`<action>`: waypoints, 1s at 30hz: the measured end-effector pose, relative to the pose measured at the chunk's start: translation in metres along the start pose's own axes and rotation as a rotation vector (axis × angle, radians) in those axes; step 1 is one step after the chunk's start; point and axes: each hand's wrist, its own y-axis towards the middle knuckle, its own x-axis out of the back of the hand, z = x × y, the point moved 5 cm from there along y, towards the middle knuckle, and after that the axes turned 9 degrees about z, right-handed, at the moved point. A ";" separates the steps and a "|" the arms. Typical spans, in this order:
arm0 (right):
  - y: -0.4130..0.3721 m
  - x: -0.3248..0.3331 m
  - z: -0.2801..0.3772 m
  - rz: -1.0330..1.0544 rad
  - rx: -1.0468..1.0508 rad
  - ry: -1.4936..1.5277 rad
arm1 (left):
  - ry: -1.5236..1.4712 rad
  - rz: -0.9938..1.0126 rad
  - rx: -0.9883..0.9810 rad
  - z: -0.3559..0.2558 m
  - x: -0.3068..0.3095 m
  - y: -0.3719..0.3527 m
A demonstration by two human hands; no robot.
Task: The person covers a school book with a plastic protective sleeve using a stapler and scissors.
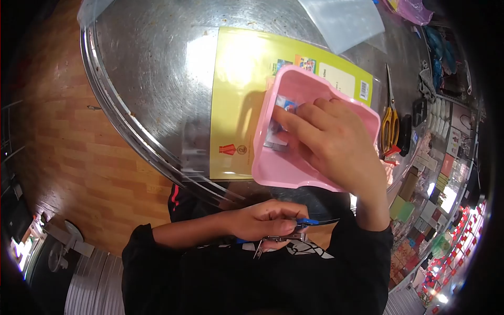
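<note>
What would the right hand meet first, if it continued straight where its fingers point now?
The right hand would most likely meet the packets in the pink box, then perhaps the box's wall. The fingertips may be touching the packets; depth is unclear.

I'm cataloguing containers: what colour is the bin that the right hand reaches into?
The bin is pink, best seen in the head view.

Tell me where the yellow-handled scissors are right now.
In the head view, the yellow-handled scissors lie right of the pink tray, on the metal table, close beside a black object.
</note>
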 end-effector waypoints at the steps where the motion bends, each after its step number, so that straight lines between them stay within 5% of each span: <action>1: 0.000 0.001 0.000 -0.029 0.011 0.004 | -0.007 0.000 -0.002 0.000 0.000 0.000; 30: 0.001 0.002 -0.002 -0.087 0.005 0.040 | 0.010 0.011 -0.051 -0.001 -0.001 0.003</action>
